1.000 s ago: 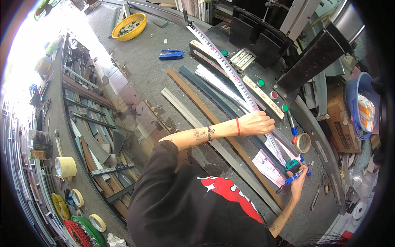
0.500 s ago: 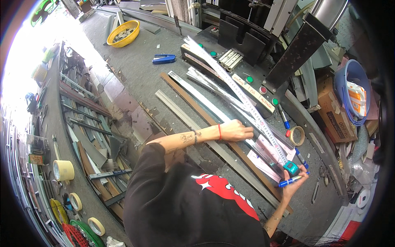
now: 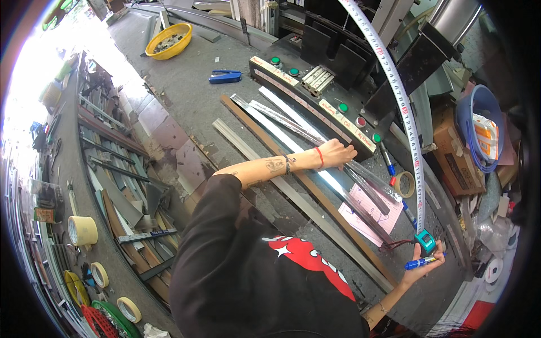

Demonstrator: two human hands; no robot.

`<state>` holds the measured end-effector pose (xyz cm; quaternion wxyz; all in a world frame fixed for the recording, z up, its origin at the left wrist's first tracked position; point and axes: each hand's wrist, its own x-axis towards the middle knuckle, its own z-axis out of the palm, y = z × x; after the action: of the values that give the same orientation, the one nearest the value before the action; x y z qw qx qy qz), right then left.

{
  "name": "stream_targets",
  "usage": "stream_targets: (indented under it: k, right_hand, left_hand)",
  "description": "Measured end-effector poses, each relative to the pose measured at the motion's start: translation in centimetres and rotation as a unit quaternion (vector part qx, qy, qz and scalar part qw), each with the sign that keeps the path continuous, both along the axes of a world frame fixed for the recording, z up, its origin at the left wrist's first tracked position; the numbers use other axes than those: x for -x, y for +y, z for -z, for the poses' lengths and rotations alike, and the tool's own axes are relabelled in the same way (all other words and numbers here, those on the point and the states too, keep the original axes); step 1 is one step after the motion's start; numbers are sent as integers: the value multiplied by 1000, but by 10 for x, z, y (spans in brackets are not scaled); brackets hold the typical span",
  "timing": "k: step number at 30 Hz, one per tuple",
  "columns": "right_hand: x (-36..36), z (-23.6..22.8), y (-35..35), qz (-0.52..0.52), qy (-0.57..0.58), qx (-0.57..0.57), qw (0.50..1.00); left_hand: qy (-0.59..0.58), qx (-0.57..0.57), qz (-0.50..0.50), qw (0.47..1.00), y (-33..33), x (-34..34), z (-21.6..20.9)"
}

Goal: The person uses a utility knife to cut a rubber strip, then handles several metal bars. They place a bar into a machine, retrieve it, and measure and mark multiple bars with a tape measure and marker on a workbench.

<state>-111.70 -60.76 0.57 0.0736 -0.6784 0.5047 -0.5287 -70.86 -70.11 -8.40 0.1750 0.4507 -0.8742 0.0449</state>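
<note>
My right hand (image 3: 424,263) holds a teal tape measure (image 3: 426,242) and a blue marker (image 3: 420,263). The tape's long white blade (image 3: 403,104) is drawn out, arching up past the press to the top edge of the view. Fingers closed, my left hand (image 3: 336,154) grips a narrow metal profile (image 3: 293,127) among the strips on the bench; its fingertips are partly hidden. Alongside lie a shiny silver profile (image 3: 304,160), a brown bar (image 3: 315,200) and a grey ribbed bar (image 3: 256,158). Pink paper with handwriting (image 3: 369,205) sits under the strip ends.
A control box (image 3: 315,100) with green and red buttons runs along the black press (image 3: 341,48). Masking tape (image 3: 404,184) and markers (image 3: 390,167) lie near its right end. A blue stapler (image 3: 225,76) and yellow basket (image 3: 169,42) are farther back. A rack of offcuts (image 3: 121,197) stands left.
The tape measure and marker have moved right with my right hand, and the blade has swung off the strips. My left hand has shifted right and away, onto a metal profile.
</note>
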Motion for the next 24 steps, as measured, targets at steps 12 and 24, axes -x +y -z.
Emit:
stream_targets:
  k: [12, 24]
  right_hand:
    - [-2, 5, 1, 27, 24, 0, 999]
    - [-4, -4, 4, -44, 44, -12, 998]
  left_hand:
    - [-110, -110, 93, 983, 10, -5, -7]
    - [39, -85, 64, 994, 20, -11, 16]
